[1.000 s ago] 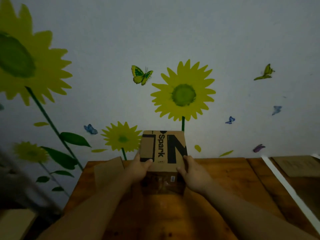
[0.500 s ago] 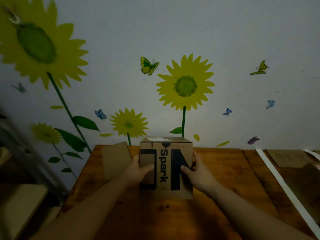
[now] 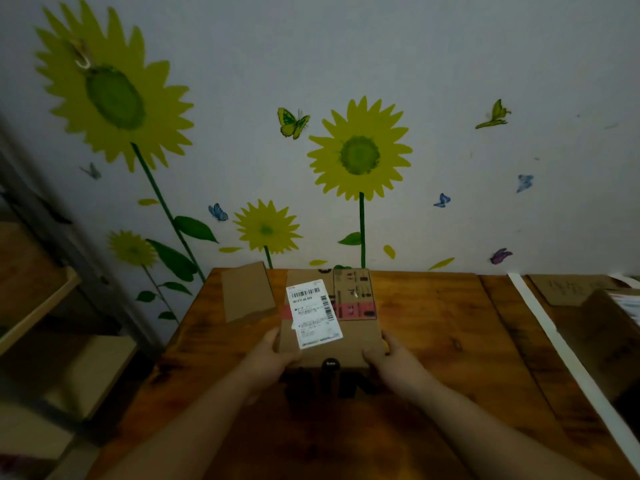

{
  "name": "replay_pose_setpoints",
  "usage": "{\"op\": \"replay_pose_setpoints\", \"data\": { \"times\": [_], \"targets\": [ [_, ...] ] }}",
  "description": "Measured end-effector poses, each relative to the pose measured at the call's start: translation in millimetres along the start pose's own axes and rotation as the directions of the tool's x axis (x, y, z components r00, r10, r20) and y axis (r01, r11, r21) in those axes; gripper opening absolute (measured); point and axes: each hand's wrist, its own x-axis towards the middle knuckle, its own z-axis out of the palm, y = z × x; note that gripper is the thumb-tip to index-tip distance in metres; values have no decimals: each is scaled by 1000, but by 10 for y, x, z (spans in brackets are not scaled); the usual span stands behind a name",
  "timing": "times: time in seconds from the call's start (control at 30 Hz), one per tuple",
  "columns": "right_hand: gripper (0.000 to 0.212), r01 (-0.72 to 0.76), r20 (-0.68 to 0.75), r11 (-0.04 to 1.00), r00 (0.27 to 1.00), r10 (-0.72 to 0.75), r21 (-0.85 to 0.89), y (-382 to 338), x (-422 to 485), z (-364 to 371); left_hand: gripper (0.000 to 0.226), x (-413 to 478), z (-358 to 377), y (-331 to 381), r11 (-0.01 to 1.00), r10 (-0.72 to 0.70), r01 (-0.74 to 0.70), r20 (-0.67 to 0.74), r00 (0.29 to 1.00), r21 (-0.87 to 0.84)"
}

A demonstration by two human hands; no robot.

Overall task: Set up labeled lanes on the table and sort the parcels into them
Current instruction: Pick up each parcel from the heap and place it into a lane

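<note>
Two hands held the parcel [image 3: 358, 341] in our one view, from the head: the left hand [image 3: 273, 355] gripped its near left corner and the right hand [image 3: 388, 358] its near right corner, fingers curled round the sides. It lay between them at the left part of the table [image 3: 433, 323], straight ahead of us, with its long axis running away toward the wall and its label [image 3: 313, 311] facing up. Whether its base rested fully on the wood we could not tell. Neither hand was nearer; the grip was even. A card [image 3: 247, 292] lay just beside its far left corner, while the tape [image 3: 554, 344] ran well off to the right, so we judged any shift toward that line would go rightward, led by the right hand.
</note>
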Motion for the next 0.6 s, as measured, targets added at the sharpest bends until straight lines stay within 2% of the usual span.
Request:
{"op": "replay_pose_setpoints", "data": {
  "times": [0.17,0.33,0.47,0.6],
  "targets": [
    [63,117,-166,993,979,-114,9,-70,-298,-141,85,-295,40,169,976,215,-216,-31,976,-41],
    [60,279,-367,956,901,-229,87,-306,-777,-202,85,-617,14,398,898,428,-426,-5,904,-110],
    [58,318,-491,943,839,-233,96,-260,-1171,-142,78,-837,52,380,859,501,-490,49,864,-151],
    [58,304,-607,949,772,-190,89,-42,-1609,-157,79,-1048,281,335,856,516,-497,176,838,-139]
  ]
}}
